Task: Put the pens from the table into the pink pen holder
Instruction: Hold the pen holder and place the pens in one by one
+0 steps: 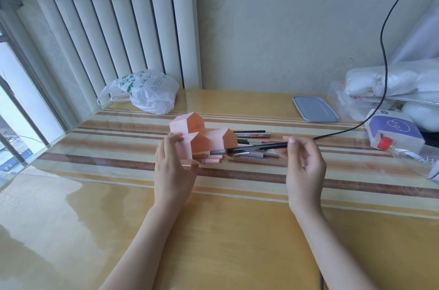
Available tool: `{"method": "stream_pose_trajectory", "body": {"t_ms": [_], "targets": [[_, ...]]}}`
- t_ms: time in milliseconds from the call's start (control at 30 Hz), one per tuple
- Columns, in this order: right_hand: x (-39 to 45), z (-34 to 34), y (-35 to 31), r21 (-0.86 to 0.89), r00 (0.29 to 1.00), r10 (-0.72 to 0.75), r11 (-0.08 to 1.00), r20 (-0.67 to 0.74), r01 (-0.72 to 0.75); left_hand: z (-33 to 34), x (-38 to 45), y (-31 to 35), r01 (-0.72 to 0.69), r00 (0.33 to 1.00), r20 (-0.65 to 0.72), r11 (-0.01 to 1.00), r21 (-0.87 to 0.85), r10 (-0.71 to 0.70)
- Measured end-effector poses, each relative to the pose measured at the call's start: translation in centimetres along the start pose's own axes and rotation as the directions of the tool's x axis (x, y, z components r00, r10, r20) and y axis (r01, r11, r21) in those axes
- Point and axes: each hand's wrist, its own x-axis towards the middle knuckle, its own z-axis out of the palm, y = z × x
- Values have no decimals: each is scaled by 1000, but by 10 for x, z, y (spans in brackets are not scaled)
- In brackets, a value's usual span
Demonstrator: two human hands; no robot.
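Observation:
The pink pen holder [198,134], made of joined angular tubes, sits tilted at the table's middle with its openings facing right. My left hand [172,166] grips its left side. A black pen [259,148] is pinched in my right hand [303,166] and lies nearly level, its grey tip right at the holder's front opening. Behind and below it, several pens [253,136] lie in a loose pile on the table, some pink ones [211,160] close to the holder's base.
A white plastic bag [147,91] lies at the back left. A grey lid [314,109] rests at the back right, with clear bags, a purple box [394,129] and a red-capped bottle [384,143] further right. A black cable [383,52] hangs down onto the table.

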Motion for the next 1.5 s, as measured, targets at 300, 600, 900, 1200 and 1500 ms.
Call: {"method": "stream_pose_trajectory", "body": {"t_ms": [300,600,900,1200,1500], "targets": [[-11,7,12,-320,930,-203,898,305,301,1,-1,1,-21,1000,4,1000,16,21],[-6,5,19,-478,950,-173,832,258,282,1,-1,2,-6,1000,0,1000,5,6],[-3,-7,36,-835,947,177,533,267,135,1,-1,3,18,1000,-4,1000,-4,-18],[-4,-8,38,-906,950,196,396,243,150,0,-1,2,40,999,-9,999,-22,-41],[-4,-8,34,-918,939,226,359,259,167,0,0,3,55,998,-14,998,-27,-56]]}}
